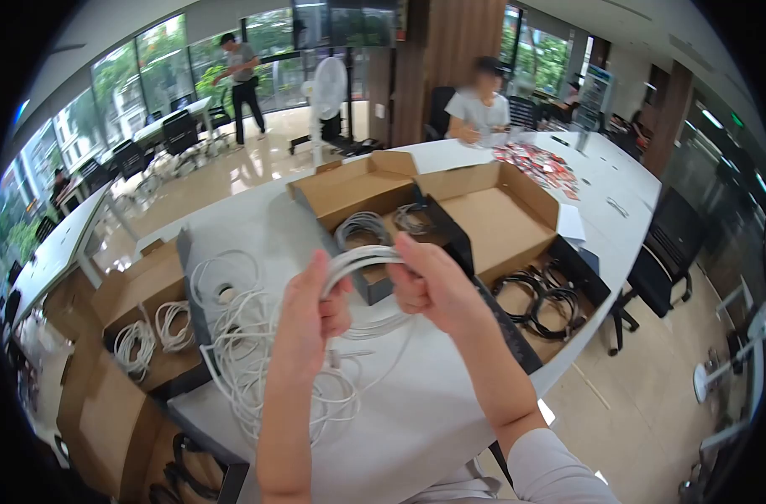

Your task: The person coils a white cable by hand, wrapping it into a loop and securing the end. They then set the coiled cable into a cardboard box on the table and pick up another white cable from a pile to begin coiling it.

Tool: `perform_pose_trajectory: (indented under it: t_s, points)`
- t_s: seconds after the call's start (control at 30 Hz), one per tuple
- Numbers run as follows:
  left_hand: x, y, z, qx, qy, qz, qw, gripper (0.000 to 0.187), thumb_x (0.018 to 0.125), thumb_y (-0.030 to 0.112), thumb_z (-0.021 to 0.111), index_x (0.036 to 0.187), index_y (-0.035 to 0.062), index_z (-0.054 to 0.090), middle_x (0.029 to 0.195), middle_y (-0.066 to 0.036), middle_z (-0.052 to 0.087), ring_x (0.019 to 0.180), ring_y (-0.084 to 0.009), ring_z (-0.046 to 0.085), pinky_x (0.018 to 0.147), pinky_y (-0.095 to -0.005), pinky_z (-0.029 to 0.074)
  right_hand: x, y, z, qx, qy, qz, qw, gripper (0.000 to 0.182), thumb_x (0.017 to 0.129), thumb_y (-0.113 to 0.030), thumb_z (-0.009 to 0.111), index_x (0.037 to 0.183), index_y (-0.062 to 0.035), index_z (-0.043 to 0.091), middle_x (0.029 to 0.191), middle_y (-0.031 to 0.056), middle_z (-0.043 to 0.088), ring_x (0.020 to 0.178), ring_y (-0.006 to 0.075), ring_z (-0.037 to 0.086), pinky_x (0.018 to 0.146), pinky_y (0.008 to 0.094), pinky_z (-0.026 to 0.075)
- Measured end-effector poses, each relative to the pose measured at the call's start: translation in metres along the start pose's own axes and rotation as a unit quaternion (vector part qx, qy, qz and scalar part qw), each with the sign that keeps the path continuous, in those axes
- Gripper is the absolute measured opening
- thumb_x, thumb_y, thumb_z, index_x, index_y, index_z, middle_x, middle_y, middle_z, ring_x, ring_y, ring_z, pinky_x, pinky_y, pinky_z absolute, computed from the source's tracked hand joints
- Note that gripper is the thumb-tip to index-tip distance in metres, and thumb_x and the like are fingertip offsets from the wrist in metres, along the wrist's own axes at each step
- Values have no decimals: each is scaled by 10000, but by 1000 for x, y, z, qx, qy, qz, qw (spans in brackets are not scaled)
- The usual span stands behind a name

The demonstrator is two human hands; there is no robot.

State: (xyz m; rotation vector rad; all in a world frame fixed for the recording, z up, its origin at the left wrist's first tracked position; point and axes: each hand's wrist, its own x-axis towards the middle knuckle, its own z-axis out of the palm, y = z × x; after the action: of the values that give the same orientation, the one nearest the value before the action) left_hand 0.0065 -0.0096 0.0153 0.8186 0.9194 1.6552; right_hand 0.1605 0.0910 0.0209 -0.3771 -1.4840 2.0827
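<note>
Between both hands, white cable [362, 260] coil, crosswise.

A heap of loose cables [265, 353] lies on the table [416, 412], left of the hands. Behind it sit 2 open boxes [484, 218] holding coils [362, 227]. More coils [547, 302] lie in a box right of the table.

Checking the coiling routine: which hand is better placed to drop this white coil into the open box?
Probably right. The right hand grips the white cable coil beside the open cardboard box; the left hand is farther away.
</note>
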Motion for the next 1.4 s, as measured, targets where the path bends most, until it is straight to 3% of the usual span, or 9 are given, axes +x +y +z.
perform_pose_trajectory:
  t_s: [0.23, 0.4, 0.7, 0.8, 0.9, 1.1, 1.23, 1.37, 1.4]
  points:
    - [1, 0, -10, 23, -93, -21, 995, 463, 994, 430, 437, 658, 122, 357, 506, 34, 270, 484, -113, 307, 554, -280, 328, -9, -6, 11, -58, 29, -42, 997, 463, 1013, -351, 426, 610, -127, 381, 487, -85, 238, 407, 46, 187, 401, 253, 137]
    - [-2, 0, -2, 74, -45, 14, 996, 476, 1000, 470, 395, 661, 138, 351, 504, 52, 279, 491, -93, 337, 774, -335, 461, -7, -4, 1, -48, 33, -66, 996, 438, 976, -342, 529, 615, -112, 435, 511, -101, 273, 428, 13, 181, 404, 232, 127]
    - [-2, -3, 1, 69, -11, 40, 997, 463, 993, 473, 411, 680, 134, 390, 494, 70, 221, 434, -69, 221, 596, -280, 376, -8, -4, 1, -24, 12, -70, 997, 441, 979, -365, 525, 626, -122, 421, 509, -104, 260, 426, 19, 181, 406, 232, 136]
    - [-1, -6, -1, 42, -12, 66, 997, 444, 987, 477, 420, 752, 103, 462, 513, 61, 240, 422, -68, 205, 580, -276, 369, -8, -3, 1, -13, 1, -74, 997, 426, 969, -363, 550, 634, -120, 448, 508, -105, 291, 424, 10, 192, 403, 227, 139]
    - [-3, -6, 5, 42, -17, 109, 993, 432, 991, 467, 408, 919, 62, 541, 600, 28, 438, 461, -68, 331, 586, -242, 387, -9, -5, 0, -9, 4, -82, 997, 428, 971, -361, 546, 632, -122, 443, 510, -101, 288, 424, 11, 196, 403, 229, 140]
    - [4, -7, 7, 26, 21, 142, 989, 512, 999, 473, 349, 1158, 12, 505, 1006, -84, 616, 880, -180, 599, 857, -327, 449, -16, -17, -5, 48, 64, -140, 987, 455, 993, -367, 495, 617, -134, 387, 512, -89, 235, 412, 33, 200, 399, 238, 143]
    - [11, -16, -10, 180, -21, 124, 976, 571, 995, 503, 332, 1180, 4, 537, 1090, -107, 622, 979, -215, 604, 980, -357, 397, -22, -24, -17, 84, 96, -205, 970, 481, 997, -441, 441, 625, -145, 364, 504, -75, 197, 410, 54, 166, 400, 255, 134]
    - [6, -32, -6, 487, -92, 91, 864, 400, 983, 376, 493, 1107, 18, 620, 932, -113, 651, 865, -173, 599, 835, -308, 463, -26, -30, -22, 116, 128, -252, 952, 509, 976, -499, 445, 614, -154, 350, 492, -69, 167, 413, 66, 135, 410, 268, 124]
    - [3, -31, -2, 540, -114, 25, 833, 278, 958, 284, 562, 1019, 22, 634, 808, -77, 645, 772, -135, 590, 687, -287, 481, -27, -32, -22, 118, 134, -262, 948, 509, 976, -501, 441, 615, -155, 351, 490, -69, 164, 412, 68, 132, 412, 269, 122]
